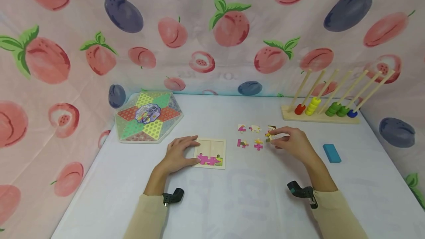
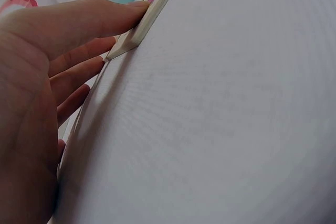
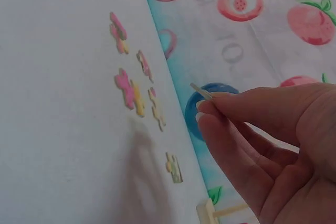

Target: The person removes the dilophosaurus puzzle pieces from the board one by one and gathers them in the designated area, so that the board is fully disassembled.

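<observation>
A square wooden puzzle tray [image 1: 209, 145] lies on the table, with pink and green jigsaw pieces [image 1: 210, 160] set along its near side. My left hand [image 1: 179, 153] holds the tray at its left edge; in the left wrist view the thumb [image 2: 105, 18] lies on the rim and the fingers reach round to its far side. Above the table on the right, my right hand [image 1: 292, 142] pinches a small puzzle piece [image 3: 201, 91] between thumb and fingertips. Several loose pieces [image 1: 258, 144] lie between the tray and this hand, one partly hidden beside the fingers.
A hexagonal Chinese checkers box [image 1: 131, 115] stands at the back left. At the back right is a wooden bead counting rack [image 1: 322, 118] with upright rods. A blue block [image 1: 331, 153] lies right of my right hand. Fruit-printed cloth [image 1: 202, 28] hangs behind the table.
</observation>
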The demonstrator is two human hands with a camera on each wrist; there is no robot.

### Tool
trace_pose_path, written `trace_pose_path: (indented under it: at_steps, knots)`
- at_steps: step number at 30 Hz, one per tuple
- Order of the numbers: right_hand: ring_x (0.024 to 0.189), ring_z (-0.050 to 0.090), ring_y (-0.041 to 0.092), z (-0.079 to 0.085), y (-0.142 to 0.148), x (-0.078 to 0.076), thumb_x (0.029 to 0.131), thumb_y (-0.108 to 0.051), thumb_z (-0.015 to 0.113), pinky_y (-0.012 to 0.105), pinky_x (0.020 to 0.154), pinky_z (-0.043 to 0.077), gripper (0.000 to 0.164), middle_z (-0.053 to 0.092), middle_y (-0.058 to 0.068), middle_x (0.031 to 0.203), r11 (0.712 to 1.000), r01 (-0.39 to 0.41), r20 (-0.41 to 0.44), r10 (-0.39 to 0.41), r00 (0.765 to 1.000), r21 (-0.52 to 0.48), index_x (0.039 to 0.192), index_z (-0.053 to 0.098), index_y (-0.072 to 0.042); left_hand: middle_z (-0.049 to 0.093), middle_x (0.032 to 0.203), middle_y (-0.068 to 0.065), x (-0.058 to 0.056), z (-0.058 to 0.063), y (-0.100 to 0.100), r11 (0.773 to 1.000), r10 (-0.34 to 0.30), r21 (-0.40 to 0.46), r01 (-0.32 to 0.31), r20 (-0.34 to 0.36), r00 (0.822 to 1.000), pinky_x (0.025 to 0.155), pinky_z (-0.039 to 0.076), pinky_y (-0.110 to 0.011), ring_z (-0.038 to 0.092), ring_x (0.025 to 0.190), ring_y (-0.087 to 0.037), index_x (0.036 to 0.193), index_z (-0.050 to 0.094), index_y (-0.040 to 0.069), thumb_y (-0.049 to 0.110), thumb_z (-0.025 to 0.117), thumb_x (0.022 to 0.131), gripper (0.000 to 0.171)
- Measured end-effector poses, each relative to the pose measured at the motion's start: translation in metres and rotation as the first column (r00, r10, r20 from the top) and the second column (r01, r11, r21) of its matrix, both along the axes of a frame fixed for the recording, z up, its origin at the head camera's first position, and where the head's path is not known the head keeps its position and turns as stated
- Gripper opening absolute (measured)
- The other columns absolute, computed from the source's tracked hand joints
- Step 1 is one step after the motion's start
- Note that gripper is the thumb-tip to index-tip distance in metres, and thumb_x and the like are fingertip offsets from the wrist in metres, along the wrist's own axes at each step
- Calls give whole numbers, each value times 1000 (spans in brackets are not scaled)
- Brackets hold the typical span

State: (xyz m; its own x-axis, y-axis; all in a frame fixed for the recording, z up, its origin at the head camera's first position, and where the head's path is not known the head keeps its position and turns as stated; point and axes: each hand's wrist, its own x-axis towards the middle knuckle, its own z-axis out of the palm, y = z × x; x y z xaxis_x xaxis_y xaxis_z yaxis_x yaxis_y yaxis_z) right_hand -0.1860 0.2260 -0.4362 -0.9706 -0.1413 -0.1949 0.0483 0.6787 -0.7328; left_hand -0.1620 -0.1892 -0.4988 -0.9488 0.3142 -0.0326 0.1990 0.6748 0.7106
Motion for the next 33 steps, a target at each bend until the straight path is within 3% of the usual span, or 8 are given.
trace_pose_path:
  at_steps: [5,11,16,24,33]
  knots:
    - [92,78,21,-7,4,2,94,-22,74,37,85,63,40,70,23,128,1000,7,27,-7,1000,0,130,68,-5,47,160,-1,-1,-2,0,1000,0,-8,0,-4,1000,123,9,-62,34,150,-31,132,66,20,30,84,81,55]
    - [85,75,16,-11,6,1,94,-25,73,27,76,61,39,73,20,121,999,33,90,-35,995,22,128,70,-5,47,161,-1,0,-2,0,1000,-9,2,10,-5,1000,122,10,-60,33,150,-31,132,66,20,29,84,81,55]
    - [79,68,15,-16,8,-1,95,-26,71,26,71,55,38,77,14,108,997,44,139,-53,989,64,127,70,-6,46,162,-1,0,-2,0,1000,-6,8,6,2,1000,123,10,-59,32,150,-31,132,66,20,29,84,81,55]
    - [77,67,13,-25,11,-3,97,-20,69,20,70,58,36,73,17,110,997,63,165,-68,984,39,128,68,-2,46,161,-1,0,0,-1,1000,-1,18,0,8,1000,122,9,-61,33,150,-31,131,66,20,30,84,81,55]
    - [75,61,18,-24,8,-5,95,-19,71,25,67,54,35,70,18,111,993,84,170,-97,981,84,126,69,-4,47,161,-1,-1,-3,-1,1000,1,10,-1,-1,1000,122,11,-61,33,149,-31,131,66,21,30,84,81,54]
